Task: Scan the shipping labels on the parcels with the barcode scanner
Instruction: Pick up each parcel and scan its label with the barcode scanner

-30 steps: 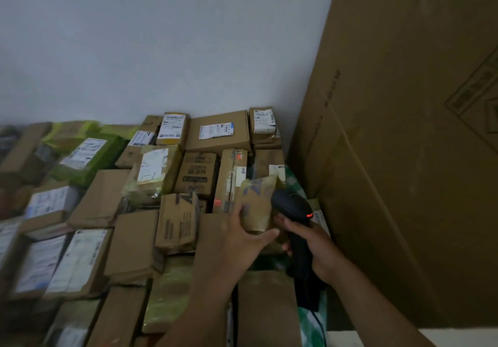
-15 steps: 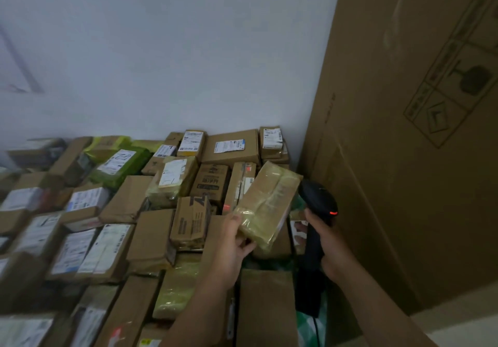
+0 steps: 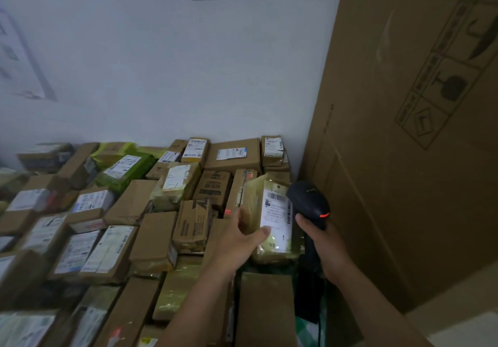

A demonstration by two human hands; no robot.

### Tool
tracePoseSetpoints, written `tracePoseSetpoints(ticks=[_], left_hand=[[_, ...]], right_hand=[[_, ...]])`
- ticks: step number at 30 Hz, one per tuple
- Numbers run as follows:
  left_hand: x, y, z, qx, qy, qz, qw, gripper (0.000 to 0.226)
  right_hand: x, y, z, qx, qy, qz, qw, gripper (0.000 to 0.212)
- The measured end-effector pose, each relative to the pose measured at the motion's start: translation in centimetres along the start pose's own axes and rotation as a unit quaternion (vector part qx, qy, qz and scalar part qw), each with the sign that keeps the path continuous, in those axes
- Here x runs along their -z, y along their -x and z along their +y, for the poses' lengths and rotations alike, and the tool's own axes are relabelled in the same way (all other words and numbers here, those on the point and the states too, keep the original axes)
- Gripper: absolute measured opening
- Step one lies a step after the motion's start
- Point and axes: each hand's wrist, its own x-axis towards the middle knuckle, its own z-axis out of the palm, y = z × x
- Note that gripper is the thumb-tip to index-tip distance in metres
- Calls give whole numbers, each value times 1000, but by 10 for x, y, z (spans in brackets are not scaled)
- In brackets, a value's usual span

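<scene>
since half a second ago the taped parcel (image 3: 269, 220) has turned in the left hand (image 3: 237, 241): its plain side faced up then, and now the white shipping label (image 3: 277, 216) faces the camera, standing nearly upright. the left fingers (image 3: 262, 232) are clamped on the parcel's lower left edge, thumb lying just over the label's bottom corner. the barcode scanner (image 3: 310, 204) has closed in too; its head sits just beside the label's right edge, red light glowing on its side. the right hand (image 3: 326, 244) has its fingers wrapped tight round the scanner's handle. the other parcels (image 3: 151, 239) lie packed together to the left of and beyond the left fingers, many with labels up. judging by this, the label is now presented and a read looks imminent, though the scanner's nose seems to point past the label's edge and may need swinging inward.
</scene>
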Motion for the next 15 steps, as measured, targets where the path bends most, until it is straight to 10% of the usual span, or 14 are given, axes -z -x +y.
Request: tracePoseSetpoints(ticks=[5, 15], left_hand=[[28, -6, -12, 19, 22, 75, 997, 56], [100, -17, -25, 59, -22, 114, 991, 85]], right_hand=[[15, 2, -20, 1, 132, -46, 990, 15], [22, 4, -20, 47, 360, -179, 914, 12]])
